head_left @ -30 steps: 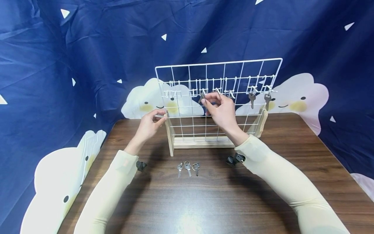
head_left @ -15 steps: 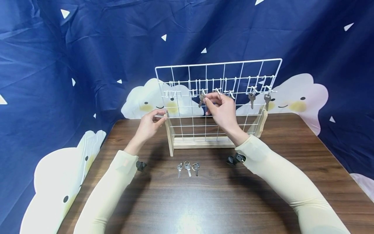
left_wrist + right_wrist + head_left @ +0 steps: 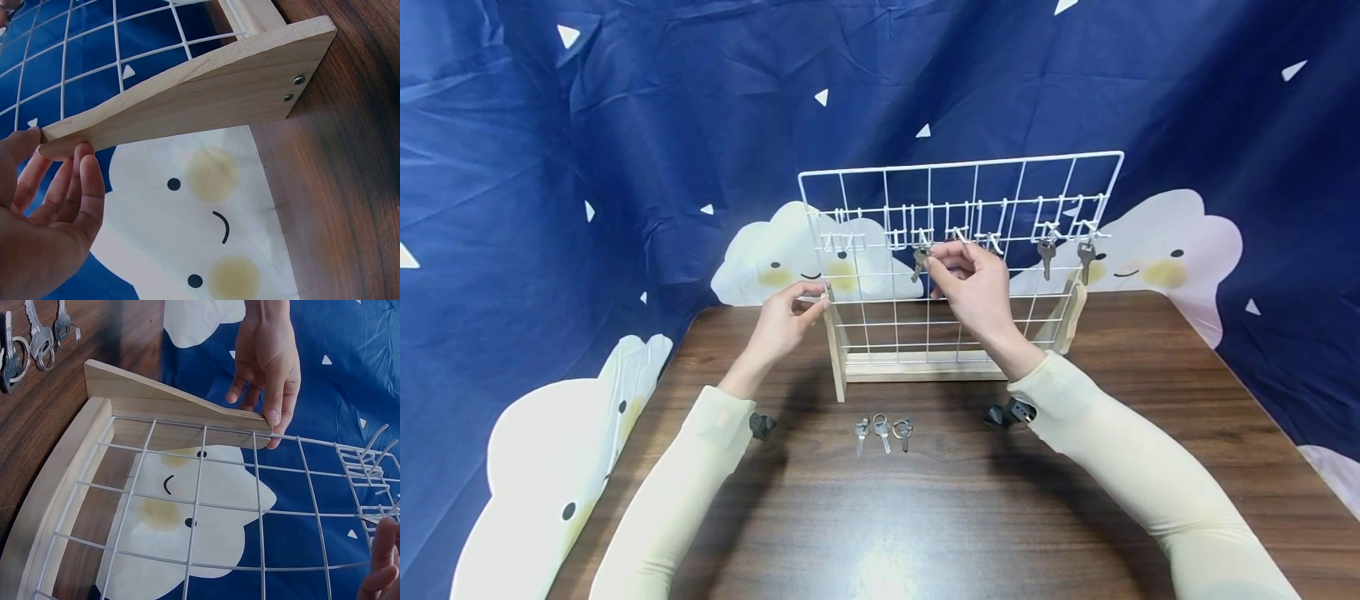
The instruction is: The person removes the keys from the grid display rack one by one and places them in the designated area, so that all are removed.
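Observation:
A white wire grid rack (image 3: pixel 895 321) with wooden side posts stands on the table. My left hand (image 3: pixel 782 318) pinches the upper end of its left wooden post (image 3: pixel 187 94) between thumb and fingers. At a hook in the middle of the rack, my right hand (image 3: pixel 973 287) pinches a key (image 3: pixel 919 265) with thumb and index finger. The key dangles tilted just below the hook; whether its ring sits on the hook is too small to tell. In the right wrist view only the right hand's fingertips (image 3: pixel 381 556) show at the edge.
Two keys, one key (image 3: pixel 1047 258) and another key (image 3: pixel 1086 260), hang on hooks at the rack's right. Three keys with rings (image 3: pixel 882 435) lie on the brown wooden table (image 3: pixel 880 508) before the rack. Several white hooks (image 3: pixel 844 240) line the grid. A blue cloth (image 3: pixel 737 100) hangs behind.
The key in my right hand has come down a little and shows more fully below the hook. My right hand has shifted slightly right and down. The left hand stays still.

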Available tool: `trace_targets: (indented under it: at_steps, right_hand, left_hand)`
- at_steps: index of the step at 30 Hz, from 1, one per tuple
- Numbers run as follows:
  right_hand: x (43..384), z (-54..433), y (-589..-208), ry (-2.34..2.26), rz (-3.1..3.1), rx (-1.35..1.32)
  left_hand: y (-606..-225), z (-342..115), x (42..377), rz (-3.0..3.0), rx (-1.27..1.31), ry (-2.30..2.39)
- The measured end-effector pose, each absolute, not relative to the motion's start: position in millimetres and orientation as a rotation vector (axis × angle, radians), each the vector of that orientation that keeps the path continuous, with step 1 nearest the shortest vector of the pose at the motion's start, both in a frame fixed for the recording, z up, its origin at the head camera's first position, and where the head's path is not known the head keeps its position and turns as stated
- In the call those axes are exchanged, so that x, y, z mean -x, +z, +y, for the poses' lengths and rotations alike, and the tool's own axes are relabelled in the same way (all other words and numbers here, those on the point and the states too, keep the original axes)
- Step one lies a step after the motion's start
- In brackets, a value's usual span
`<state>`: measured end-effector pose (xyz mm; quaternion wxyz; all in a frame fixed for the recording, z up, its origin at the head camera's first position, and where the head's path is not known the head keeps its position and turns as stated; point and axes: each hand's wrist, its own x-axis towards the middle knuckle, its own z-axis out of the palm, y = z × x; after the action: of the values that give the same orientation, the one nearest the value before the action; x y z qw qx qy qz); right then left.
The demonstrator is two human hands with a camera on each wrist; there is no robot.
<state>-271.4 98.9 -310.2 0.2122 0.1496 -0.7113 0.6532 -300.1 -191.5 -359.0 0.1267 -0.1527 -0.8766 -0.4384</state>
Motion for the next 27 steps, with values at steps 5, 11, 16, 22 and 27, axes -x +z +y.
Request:
trace_targets:
  at_steps: [5,11,16,22,27]
  right_hand:
    - [268,101,-311,1.822,-1.947,-0.453]
    - [262,102,-311,1.829,-1.932,-0.479]
    - [257,103,-310,1.823,-1.936,-0.485]
    - [252,105,-310,1.832,-1.917,-0.496]
    - [249,106,-309,1.821,-1.916,-0.509]
  left_hand:
    - [-358,-191,300,-2.549,0.444,-1.285]
    - [-358,-191,299,-2.550,0.442,-1.283]
    - [-359,-191,299,-2.549,0.443,-1.285]
    - [-358,-191,298,-2.553,0.449,-1.275]
    - [-358,-191,299,-2.551,0.447,-1.280]
